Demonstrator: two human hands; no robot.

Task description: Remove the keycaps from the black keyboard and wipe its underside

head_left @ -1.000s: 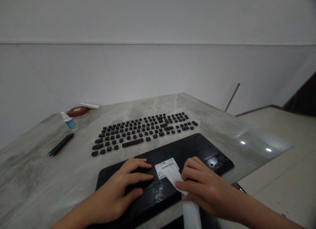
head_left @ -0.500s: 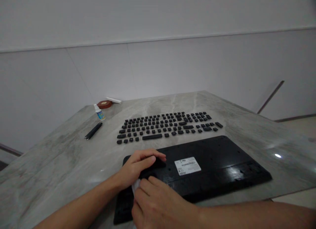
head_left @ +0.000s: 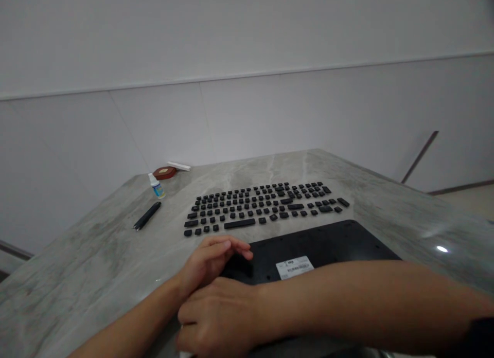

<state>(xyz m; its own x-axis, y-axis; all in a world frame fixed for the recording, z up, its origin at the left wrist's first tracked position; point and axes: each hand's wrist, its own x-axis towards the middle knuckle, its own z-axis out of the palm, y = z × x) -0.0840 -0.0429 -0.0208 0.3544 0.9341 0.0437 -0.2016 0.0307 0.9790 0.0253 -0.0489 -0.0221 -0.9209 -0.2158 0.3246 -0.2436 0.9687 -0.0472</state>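
The black keyboard base lies face down, a white label on its underside. Over its left end is my left hand, fingers stretched and slightly curved, steadying nothing between them. My right hand is closed at the left end of the base, below my left hand. A sliver of white wipe shows under its fingers; most of the wipe is hidden. My right forearm covers the near part of the base. Beyond the base, loose black keycaps are laid out in keyboard order.
To the left are a white spray bottle with a blue label and a dark pen-like tool. A reddish-brown box and a white strip lie by the wall at the back of the marbled table.
My right hand has moved left and down with the wipe, and its forearm now crosses the base. My left hand's fingers have curled a little. The view has tilted slightly up.
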